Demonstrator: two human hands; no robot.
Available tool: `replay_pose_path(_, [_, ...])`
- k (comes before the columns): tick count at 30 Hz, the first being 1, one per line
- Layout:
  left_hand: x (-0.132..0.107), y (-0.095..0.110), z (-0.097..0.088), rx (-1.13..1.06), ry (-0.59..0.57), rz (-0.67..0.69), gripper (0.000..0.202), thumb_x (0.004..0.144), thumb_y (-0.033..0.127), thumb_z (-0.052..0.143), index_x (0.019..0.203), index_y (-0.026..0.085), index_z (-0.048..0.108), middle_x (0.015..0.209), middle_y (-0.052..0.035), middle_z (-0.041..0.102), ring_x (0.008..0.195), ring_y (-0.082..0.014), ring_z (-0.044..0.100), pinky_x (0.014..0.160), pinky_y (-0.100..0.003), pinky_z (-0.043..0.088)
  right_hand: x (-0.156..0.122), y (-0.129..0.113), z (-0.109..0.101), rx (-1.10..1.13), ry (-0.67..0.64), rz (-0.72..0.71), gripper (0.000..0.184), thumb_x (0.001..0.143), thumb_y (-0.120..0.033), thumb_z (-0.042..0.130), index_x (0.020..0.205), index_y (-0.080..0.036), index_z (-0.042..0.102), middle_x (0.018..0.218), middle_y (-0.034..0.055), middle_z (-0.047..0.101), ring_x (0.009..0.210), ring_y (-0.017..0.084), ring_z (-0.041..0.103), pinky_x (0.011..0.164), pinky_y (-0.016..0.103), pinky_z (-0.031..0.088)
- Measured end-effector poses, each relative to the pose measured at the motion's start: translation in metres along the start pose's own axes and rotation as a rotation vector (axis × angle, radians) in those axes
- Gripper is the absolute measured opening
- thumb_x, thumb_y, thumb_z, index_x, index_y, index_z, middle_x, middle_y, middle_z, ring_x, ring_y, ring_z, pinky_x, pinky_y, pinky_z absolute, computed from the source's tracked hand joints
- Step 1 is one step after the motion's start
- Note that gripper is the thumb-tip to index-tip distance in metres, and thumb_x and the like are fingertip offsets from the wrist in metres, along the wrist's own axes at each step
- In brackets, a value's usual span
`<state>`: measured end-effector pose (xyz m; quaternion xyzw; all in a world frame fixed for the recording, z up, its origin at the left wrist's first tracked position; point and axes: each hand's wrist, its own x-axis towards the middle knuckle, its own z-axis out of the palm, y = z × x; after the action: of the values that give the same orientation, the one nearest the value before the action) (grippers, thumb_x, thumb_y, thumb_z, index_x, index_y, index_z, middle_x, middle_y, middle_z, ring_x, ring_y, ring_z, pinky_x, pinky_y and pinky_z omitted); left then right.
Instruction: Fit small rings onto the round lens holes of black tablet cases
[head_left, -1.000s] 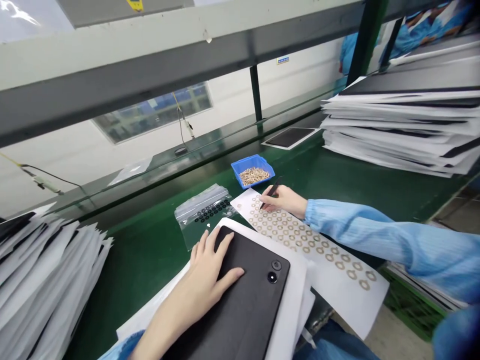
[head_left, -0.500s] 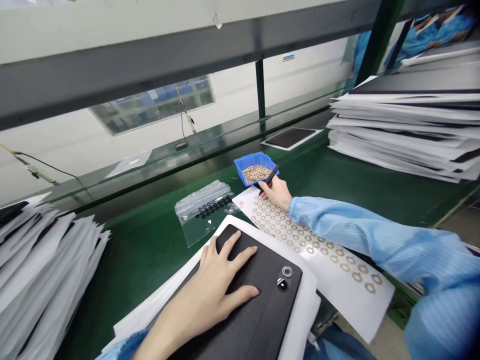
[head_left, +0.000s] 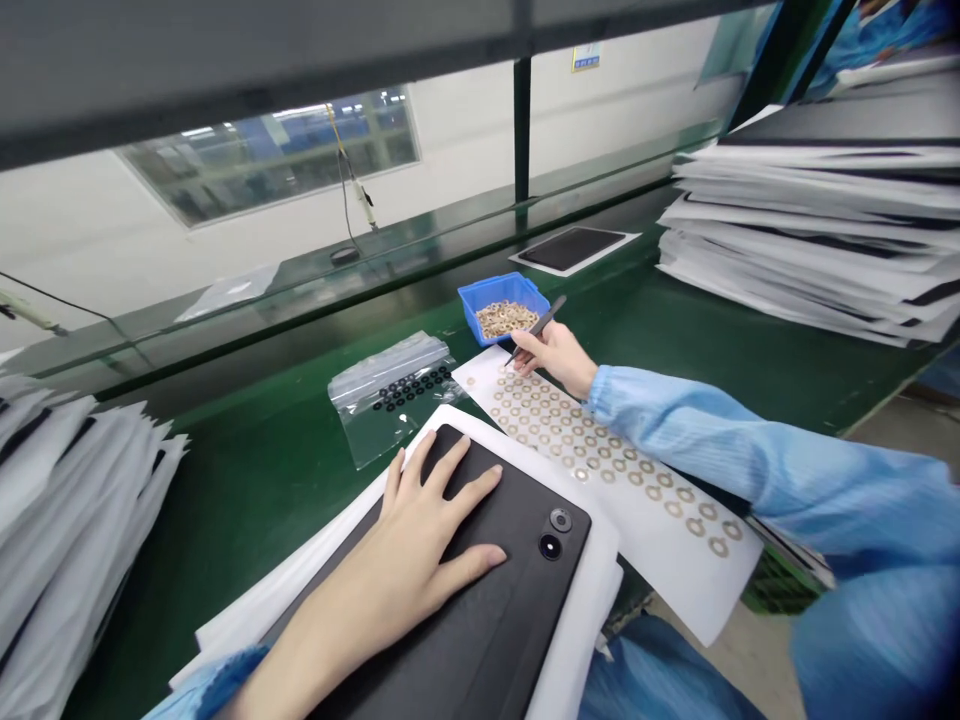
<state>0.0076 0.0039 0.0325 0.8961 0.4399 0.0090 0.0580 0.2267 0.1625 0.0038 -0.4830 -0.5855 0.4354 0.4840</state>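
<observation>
Two hands on my feed: right hand [head_left: 551,358] pinching slim black tweezers [head_left: 541,322] just above a white paper sheet of thin gold rings [head_left: 679,570] on the green worktop [head_left: 247,480]; left hand [head_left: 427,520] open, flat on a stiff black tablet case [head_left: 517,600]. Rings look light, fragile: take by the rim with the tips.

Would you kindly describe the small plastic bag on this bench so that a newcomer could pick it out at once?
Start at the green bench. Just left of the white sheet of tan rings lies a clear zip bag; unlike the tan rings, it holds small black rings.
</observation>
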Motion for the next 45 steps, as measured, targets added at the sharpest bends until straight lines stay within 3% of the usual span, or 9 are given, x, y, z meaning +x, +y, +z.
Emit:
replay_pose_path(3, [0.0, 0.001, 0.001, 0.013, 0.03, 0.058, 0.05, 0.092, 0.046, 0.04, 0.138, 0.026, 0.033, 0.147, -0.008, 0.024, 0.136, -0.0318, 0.011, 0.104, -0.059, 0.023, -0.045, -0.03, -0.01, 0.055, -0.194, 0.048, 0.022, 0.084, -0.03, 0.056, 0.072, -0.015, 0.045, 0.053, 0.0003, 0.059, 0.045, 0.012, 0.059, 0.042, 0.023, 0.051])
replay_pose_path(6, [-0.003, 0.01, 0.0, 0.029, 0.044, 0.136, 0.042, 0.095, 0.034, 0.036, 0.136, 0.024, 0.036, 0.144, -0.0083, 0.032, 0.134, -0.0269, 0.023, 0.104, -0.055, 0.028, -0.095, -0.043, -0.017, 0.205, -0.445, 0.159, 0.031, 0.078, -0.041, 0.062, 0.077, -0.018, 0.041, 0.05, -0.0025, 0.059, 0.04, 0.013, 0.058, 0.036, 0.022, 0.049])
replay_pose_path(8, [-0.006, 0.02, -0.001, 0.05, 0.049, 0.194, 0.041, 0.094, 0.026, 0.037, 0.135, 0.026, 0.037, 0.142, -0.0079, 0.036, 0.133, -0.0267, 0.026, 0.102, -0.056, 0.031, -0.121, -0.04, -0.018, 0.26, -0.489, 0.221, 0.031, 0.08, -0.044, 0.058, 0.077, -0.019, 0.039, 0.047, -0.0042, 0.057, 0.037, 0.011, 0.056, 0.035, 0.019, 0.048])
replay_pose_path(11, [-0.008, 0.033, -0.004, 0.081, 0.046, 0.253, 0.044, 0.091, 0.022, 0.042, 0.134, 0.028, 0.037, 0.139, -0.0106, 0.039, 0.131, -0.0314, 0.03, 0.095, -0.057, 0.039, -0.139, -0.031, -0.016, 0.286, -0.415, 0.243, 0.027, 0.085, -0.041, 0.051, 0.079, -0.02, 0.035, 0.044, -0.0065, 0.056, 0.034, 0.009, 0.054, 0.034, 0.017, 0.046])
replay_pose_path(16, [-0.006, 0.041, -0.006, 0.132, 0.037, 0.278, 0.044, 0.088, 0.02, 0.044, 0.131, 0.028, 0.042, 0.136, -0.0157, 0.042, 0.126, -0.036, 0.037, 0.09, -0.06, 0.041, -0.141, -0.027, -0.013, 0.261, -0.352, 0.21, 0.019, 0.089, -0.032, 0.046, 0.083, -0.021, 0.032, 0.042, -0.0092, 0.053, 0.033, 0.008, 0.053, 0.034, 0.015, 0.045])
replay_pose_path(45, [-0.003, 0.038, -0.003, 0.102, 0.022, 0.264, 0.044, 0.086, 0.023, 0.046, 0.129, 0.03, 0.045, 0.135, -0.0136, 0.045, 0.124, -0.0371, 0.04, 0.088, -0.06, 0.043, -0.141, -0.023, -0.014, 0.184, -0.369, 0.176, 0.019, 0.089, -0.033, 0.047, 0.082, -0.021, 0.034, 0.044, -0.0089, 0.051, 0.034, 0.011, 0.055, 0.036, 0.02, 0.044])
